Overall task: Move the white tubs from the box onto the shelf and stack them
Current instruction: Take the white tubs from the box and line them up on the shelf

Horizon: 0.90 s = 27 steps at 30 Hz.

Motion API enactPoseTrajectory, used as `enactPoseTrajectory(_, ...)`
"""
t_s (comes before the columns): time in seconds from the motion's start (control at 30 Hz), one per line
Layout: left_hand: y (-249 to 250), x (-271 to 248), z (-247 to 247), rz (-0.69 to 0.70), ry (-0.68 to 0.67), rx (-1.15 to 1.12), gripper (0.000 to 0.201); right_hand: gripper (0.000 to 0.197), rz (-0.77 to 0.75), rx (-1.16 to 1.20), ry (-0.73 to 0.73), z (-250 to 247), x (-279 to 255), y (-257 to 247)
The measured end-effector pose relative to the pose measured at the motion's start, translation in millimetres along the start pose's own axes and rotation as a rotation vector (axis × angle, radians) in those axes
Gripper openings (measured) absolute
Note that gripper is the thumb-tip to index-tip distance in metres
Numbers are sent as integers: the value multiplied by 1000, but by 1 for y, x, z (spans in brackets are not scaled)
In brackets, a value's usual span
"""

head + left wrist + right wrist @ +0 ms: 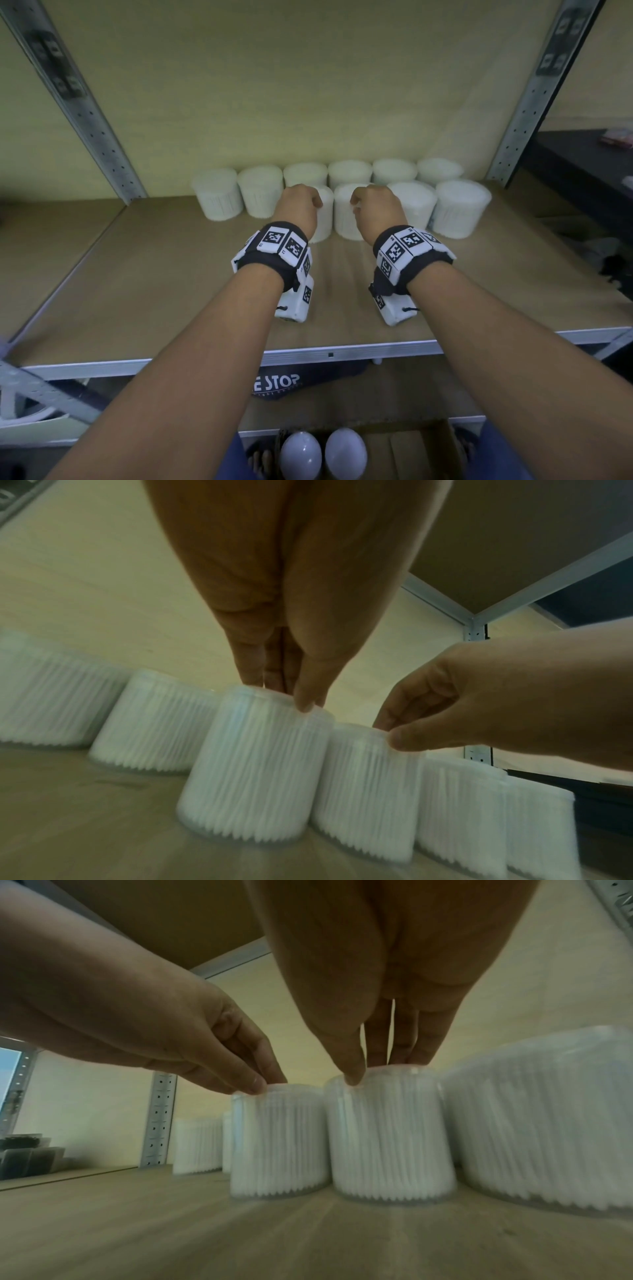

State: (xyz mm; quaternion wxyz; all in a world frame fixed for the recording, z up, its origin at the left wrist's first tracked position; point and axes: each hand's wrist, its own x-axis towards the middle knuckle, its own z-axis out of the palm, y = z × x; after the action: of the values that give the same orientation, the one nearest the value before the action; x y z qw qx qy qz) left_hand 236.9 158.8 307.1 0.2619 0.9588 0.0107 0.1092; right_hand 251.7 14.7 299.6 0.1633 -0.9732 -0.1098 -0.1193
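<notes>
Several white tubs stand in two rows at the back of the wooden shelf (pixel 171 291). My left hand (pixel 310 202) pinches the top rim of one front-row tub (pixel 325 222) between thumb and fingers; the left wrist view shows this tub (pixel 253 764) standing on the shelf board. My right hand (pixel 359 202) pinches the top of the neighbouring tub (pixel 346 219) in the same way, and the right wrist view shows that tub (pixel 390 1137) upright on the board. The two held tubs stand side by side, almost touching.
Two more front-row tubs (pixel 459 209) stand to the right of my hands. Grey metal uprights (pixel 102 137) frame the shelf on both sides. Below the shelf edge, an open cardboard box (pixel 421 445) holds two round white tops (pixel 301 452).
</notes>
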Motion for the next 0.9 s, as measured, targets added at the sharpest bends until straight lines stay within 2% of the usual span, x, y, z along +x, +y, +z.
enactPoseTrajectory(0.23, -5, -8, -11, 69, -73, 38, 34, 35, 25, 43, -51, -3, -6, 0)
enactPoseTrajectory(0.4, -7, -35, -24, 109, -85, 103, 46, 39, 14, 47, -41, -8, -34, -6)
enactPoseTrajectory(0.67, 15, -103, -45, 127, -95, 80, 45, 38, -32, 65, -96, -32, -112, -20)
enactPoseTrajectory(0.77, 17, -135, -41, 137, -145, 70, 42, 39, -31, 95, -122, -36, -142, -25)
enactPoseTrajectory(0.9, 6, -177, -37, 79, -231, 74, 40, 37, -32, 87, -203, -31, -174, -27)
